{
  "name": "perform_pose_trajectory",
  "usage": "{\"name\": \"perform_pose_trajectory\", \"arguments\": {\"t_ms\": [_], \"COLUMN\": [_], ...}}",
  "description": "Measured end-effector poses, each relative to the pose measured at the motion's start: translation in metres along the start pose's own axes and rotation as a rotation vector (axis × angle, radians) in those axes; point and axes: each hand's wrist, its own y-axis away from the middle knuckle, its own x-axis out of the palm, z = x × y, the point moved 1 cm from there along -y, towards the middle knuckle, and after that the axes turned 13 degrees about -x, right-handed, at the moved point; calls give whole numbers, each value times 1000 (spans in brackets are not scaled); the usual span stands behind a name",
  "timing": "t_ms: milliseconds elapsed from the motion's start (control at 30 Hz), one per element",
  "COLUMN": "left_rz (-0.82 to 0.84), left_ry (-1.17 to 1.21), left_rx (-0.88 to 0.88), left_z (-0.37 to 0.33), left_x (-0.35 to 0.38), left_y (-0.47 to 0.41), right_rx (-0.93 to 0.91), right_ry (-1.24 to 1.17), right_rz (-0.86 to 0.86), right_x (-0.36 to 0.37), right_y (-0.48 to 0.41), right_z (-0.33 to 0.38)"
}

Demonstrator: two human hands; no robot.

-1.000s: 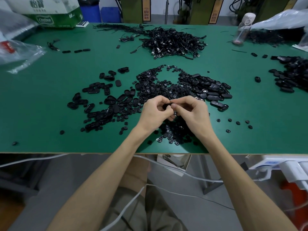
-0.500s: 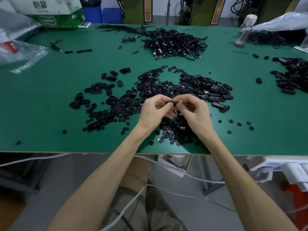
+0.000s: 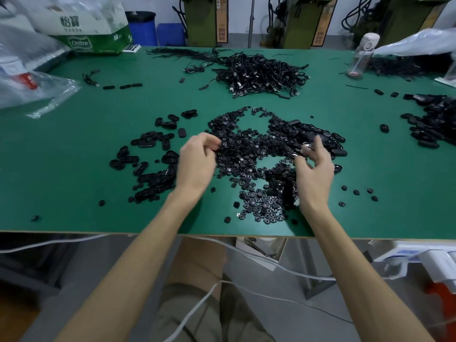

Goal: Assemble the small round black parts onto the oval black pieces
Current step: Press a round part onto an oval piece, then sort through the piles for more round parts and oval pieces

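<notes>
The grip of the left hand (image 3: pixel 197 161) is being kept curled, with thumb and fingertips drawn together at the left edge of the heap of small round black parts (image 3: pixel 249 154). Whether anything is being pinched there cannot be told, since the fingertips are blurred against the black heap. The grip of the right hand (image 3: pixel 313 174) is being held spread, with the fingers (image 3: pixel 319 144) stretched forward and the thumb set apart, over the place where the round parts are being met by the oval black pieces (image 3: pixel 330 138); nothing is being clasped in it. The hands are being held well apart, with the middle of the heap between them. The round parts are being carried by the green worktop (image 3: pixel 74 169) in a broad heap ahead of the person, thinned to scattered single ones near the front edge. The oval pieces are being shown just beyond the right fingertips, touching the heap, and a looser group (image 3: pixel 148 144) of them is being shown to the left of the left hand. Farther back, a tangle of black cables (image 3: pixel 261 75) is being carried at the middle of the worktop, a clear bottle (image 3: pixel 362 55) at the far right, a cardboard box (image 3: pixel 91 28) and a plastic bag (image 3: pixel 37 87) at the far left, and a further heap of black pieces (image 3: pixel 436 119) at the right edge.
</notes>
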Motion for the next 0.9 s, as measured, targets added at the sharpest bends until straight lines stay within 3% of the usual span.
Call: {"name": "perform_pose_trajectory", "arguments": {"t_ms": [167,300,433,667,767,900], "left_rz": [-188,-128,-133,-232,-207,24], "left_ry": [-736,-969,-936,-831,-618,-188], "left_rx": [-122,-273,-240,-112,-77,-81], "left_z": [35,55,61,57,49,22], "left_x": [-63,-90,-90,-84,-71,-37], "left_y": [-34,-42,-42,-35,-34,-20], "right_rx": [-42,-212,-303,-484,-521,-505], "right_ry": [37,317,475,655,692,616], "right_rz": [112,311,603,779,836,799], "right_x": [4,9,20,28,31,31], "right_y": [2,3,6,11,12,13], "right_z": [3,4,2,-5,-4,2]}}
